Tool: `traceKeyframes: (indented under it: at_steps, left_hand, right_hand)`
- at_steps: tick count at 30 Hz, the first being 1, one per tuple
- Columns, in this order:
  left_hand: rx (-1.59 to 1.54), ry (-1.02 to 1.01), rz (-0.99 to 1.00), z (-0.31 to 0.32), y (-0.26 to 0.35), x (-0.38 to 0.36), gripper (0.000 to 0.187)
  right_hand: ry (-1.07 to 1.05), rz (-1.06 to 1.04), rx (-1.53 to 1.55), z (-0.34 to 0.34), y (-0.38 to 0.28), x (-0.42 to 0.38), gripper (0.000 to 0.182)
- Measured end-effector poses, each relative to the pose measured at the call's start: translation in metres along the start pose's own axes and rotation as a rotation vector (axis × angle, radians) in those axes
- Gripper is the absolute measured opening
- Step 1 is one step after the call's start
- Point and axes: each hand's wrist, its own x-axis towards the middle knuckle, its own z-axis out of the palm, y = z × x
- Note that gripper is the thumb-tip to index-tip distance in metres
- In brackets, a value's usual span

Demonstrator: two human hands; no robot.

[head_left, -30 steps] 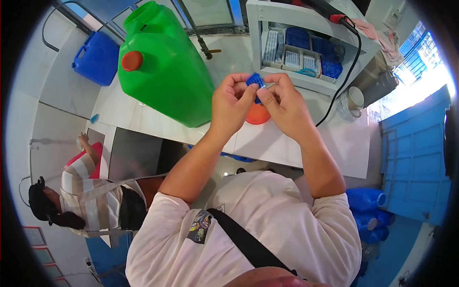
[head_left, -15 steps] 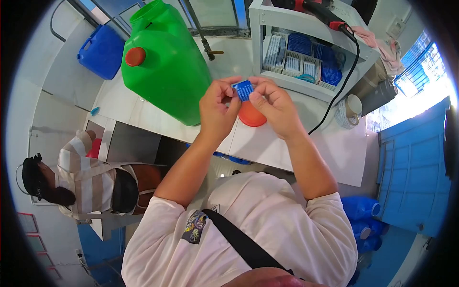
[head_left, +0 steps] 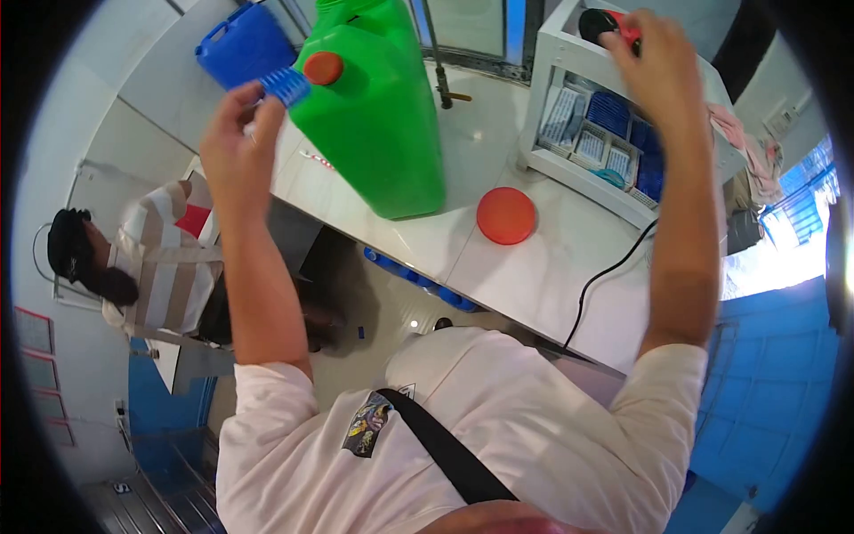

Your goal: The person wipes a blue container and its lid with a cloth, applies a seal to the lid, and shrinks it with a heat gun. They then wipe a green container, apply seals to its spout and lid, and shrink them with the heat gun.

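My left hand (head_left: 245, 133) pinches a blue plastic seal (head_left: 285, 86) with white print, holding it up in the air. In view it overlaps the edge of the green jerrycan (head_left: 369, 125), beside the red screw cap (head_left: 323, 68). My right hand (head_left: 658, 67) reaches to the top of the white shelf unit, its fingers closed round a red-and-black heat gun (head_left: 628, 34); the palm side is hidden. A round red lid (head_left: 506, 215) lies flat on the white counter between my arms.
The shelf unit (head_left: 587, 189) holds baskets of blue-and-white printed items. A black cord (head_left: 583, 307) trails over the counter (head_left: 463, 258). A brass-handled tap (head_left: 447, 96) and a blue jerrycan (head_left: 249, 49) are behind. A person in a striped top (head_left: 165, 258) is at left.
My hands have parted from above the red lid: the left went left with the blue seal, the right up to the heat gun. The view has shifted, moving the jerrycan and shelf rightward.
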Motion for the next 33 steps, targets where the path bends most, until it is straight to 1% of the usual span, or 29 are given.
traceKeyframes:
  at_steps: [2,4,5,7,8,9,11,12,13,14,15,16,17,18,19,20,21,22,23,24,25,26,27,29,30,31,33]
  left_hand:
    - [0.072,0.043,-0.030,-0.008,-0.007,0.029,0.031]
    - [-0.146,-0.060,-0.103,-0.008,-0.021,0.048,0.041]
    - [-0.146,-0.045,-0.094,-0.009,-0.016,0.047,0.041]
    - [-0.030,-0.195,-0.026,-0.002,-0.005,0.041,0.039]
    - [0.055,-0.192,0.026,0.002,0.001,0.037,0.036]
    - [0.058,-0.188,0.031,0.008,0.010,0.033,0.036]
    - [0.238,-0.127,0.217,0.019,0.025,0.026,0.033]
    - [0.433,-0.148,0.332,0.018,0.025,0.026,0.029]
    - [0.432,-0.143,0.340,0.017,0.029,0.026,0.029]
    - [0.509,-0.162,0.380,0.016,0.035,0.024,0.030]
    - [0.588,-0.185,0.415,0.016,0.039,0.021,0.032]
    - [0.589,-0.183,0.416,0.015,0.040,0.018,0.032]
    - [0.569,-0.175,0.425,0.014,0.041,0.014,0.035]
    - [0.549,-0.167,0.434,0.013,0.040,0.013,0.038]
    - [0.552,-0.170,0.434,0.012,0.039,0.013,0.038]
    - [0.541,-0.198,0.510,0.011,0.038,0.015,0.040]
    - [0.530,-0.229,0.584,0.011,0.036,0.015,0.042]
    - [0.532,-0.231,0.580,0.010,0.034,0.018,0.042]
    - [0.572,-0.250,0.642,0.008,0.031,0.023,0.041]
    - [0.611,-0.268,0.705,0.008,0.029,0.024,0.040]
    - [0.611,-0.271,0.703,0.008,0.032,0.023,0.040]
    - [0.639,-0.288,0.651,0.006,0.039,0.020,0.039]
    - [0.666,-0.301,0.600,0.005,0.044,0.019,0.038]
    - [0.707,-0.297,0.621,0.003,0.047,0.020,0.038]
    - [0.746,-0.296,0.635,0.003,0.047,0.021,0.039]
    - [0.747,-0.297,0.637,0.002,0.048,0.020,0.039]
    - [0.789,-0.283,0.635,0.002,0.050,0.019,0.039]
  right_hand:
    - [-0.199,0.109,-0.360,0.019,0.055,0.039,0.046]
    - [-0.692,0.129,-0.323,0.021,0.078,0.065,0.047]
    - [-0.677,0.120,-0.319,0.025,0.084,0.070,0.047]
    - [-0.654,0.176,-0.223,0.038,0.092,0.071,0.043]
    - [-0.648,0.173,-0.220,0.041,0.092,0.072,0.043]
    - [-0.644,0.189,-0.197,0.043,0.092,0.074,0.042]
    - [-0.642,0.211,-0.169,0.042,0.094,0.072,0.041]
    - [-0.628,0.248,-0.134,0.039,0.095,0.070,0.043]
    - [-0.611,0.284,-0.099,0.035,0.096,0.070,0.044]
    - [-0.599,0.282,-0.099,0.030,0.105,0.071,0.044]
    - [-0.565,0.372,0.200,0.023,0.118,0.069,0.047]
    - [-0.526,0.458,0.501,0.018,0.125,0.065,0.050]
    - [-0.378,0.524,0.793,0.010,0.120,0.052,0.053]
    - [-0.219,0.582,1.079,-0.004,0.108,0.034,0.055]
    - [-0.171,0.608,1.268,-0.027,0.079,0.016,0.055]
    - [-0.118,0.627,1.456,-0.048,0.054,0.000,0.054]
    - [-0.121,0.630,1.458,-0.056,0.048,-0.018,0.054]
    - [-0.153,0.623,1.535,-0.062,0.045,-0.032,0.053]
    - [-0.188,0.617,1.611,-0.068,0.040,-0.047,0.052]
    - [-0.193,0.623,1.611,-0.073,0.026,-0.065,0.052]
    - [-0.132,0.505,1.576,-0.076,0.007,-0.083,0.057]
    - [-0.070,0.387,1.538,-0.077,-0.003,-0.098,0.063]
    - [-0.068,0.387,1.538,-0.074,-0.003,-0.109,0.063]
    - [-0.117,0.106,1.691,-0.065,0.001,-0.126,0.068]
    - [-0.095,0.109,1.687,-0.063,0.002,-0.134,0.075]
    - [-0.093,0.111,1.687,-0.065,0.003,-0.140,0.075]
    - [-0.021,0.201,1.556,-0.070,0.005,-0.152,0.079]
